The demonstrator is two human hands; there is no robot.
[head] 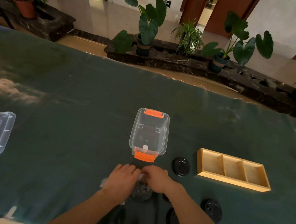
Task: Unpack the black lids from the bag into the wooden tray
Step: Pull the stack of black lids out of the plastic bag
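Both hands meet at the near middle of the green table: the left hand and right hand are curled with fingertips pinched on the top of a clear bag of dark lids, seemingly to pull its mouth apart. The wooden tray, with 3 empty compartments, sits right, within reach for loading. I count 3 black lids loose on the cloth, the far one just left of the tray and 2 nearer; 1 clear box stands beyond the hands.
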